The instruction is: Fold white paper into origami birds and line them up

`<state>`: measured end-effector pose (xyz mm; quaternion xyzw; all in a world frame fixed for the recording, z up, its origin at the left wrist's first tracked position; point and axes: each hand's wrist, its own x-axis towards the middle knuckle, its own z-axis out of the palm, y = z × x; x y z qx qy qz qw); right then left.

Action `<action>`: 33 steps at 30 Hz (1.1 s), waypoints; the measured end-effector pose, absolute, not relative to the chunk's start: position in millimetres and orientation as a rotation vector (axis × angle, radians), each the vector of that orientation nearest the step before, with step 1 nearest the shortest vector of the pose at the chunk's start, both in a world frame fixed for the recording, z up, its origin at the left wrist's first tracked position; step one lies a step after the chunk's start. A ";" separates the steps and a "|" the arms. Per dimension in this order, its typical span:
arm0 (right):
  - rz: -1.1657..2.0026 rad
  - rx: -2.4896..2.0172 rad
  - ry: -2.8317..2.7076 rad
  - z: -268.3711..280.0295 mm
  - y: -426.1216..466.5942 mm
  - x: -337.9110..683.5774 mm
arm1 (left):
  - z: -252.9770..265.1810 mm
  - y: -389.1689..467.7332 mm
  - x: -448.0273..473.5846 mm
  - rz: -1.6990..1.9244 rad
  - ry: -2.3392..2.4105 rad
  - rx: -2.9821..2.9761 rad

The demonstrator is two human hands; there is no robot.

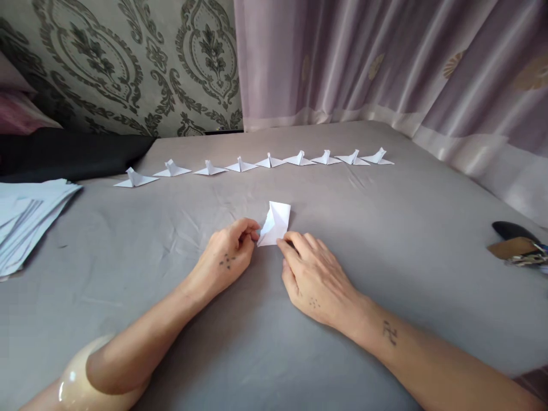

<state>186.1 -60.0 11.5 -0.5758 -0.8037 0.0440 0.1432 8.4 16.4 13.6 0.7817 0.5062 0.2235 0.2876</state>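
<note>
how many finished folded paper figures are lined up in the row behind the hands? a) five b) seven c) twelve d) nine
d: nine small white folded figures sit in a row across the grey sheet, beyond the left hand and right hand, which pinch a half-folded paper.

White folded paper on a grey sheet, lilac curtain, wallpaper seemingly grey-green damask.

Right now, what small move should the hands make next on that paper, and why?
Probably press the half-folded white paper piece flat: its upper flap stands raised off the grey cloth surface, while the left hand and right hand pinch only its lower corners.
</note>
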 end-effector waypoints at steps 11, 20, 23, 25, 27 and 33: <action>0.164 -1.724 -2.215 8.5 -55.0 180.3 | 9.5 21.0 2.8 0.517 1.107 2.401; 0.229 -1.785 -2.126 4.9 -39.5 183.5 | 2.5 22.1 1.4 0.479 0.922 2.861; 0.169 -1.796 -2.151 3.5 -37.1 182.4 | 2.8 20.4 2.5 0.481 0.918 2.913; 0.098 -1.788 -2.187 2.2 -37.0 181.7 | 1.6 20.8 2.6 0.500 0.913 2.898; 0.034 -1.775 -2.214 0.4 -37.5 181.4 | -0.1 22.1 2.0 0.526 0.919 2.848; -0.045 -1.765 -2.211 -4.4 -38.6 181.8 | -1.9 25.3 0.1 0.555 0.871 2.836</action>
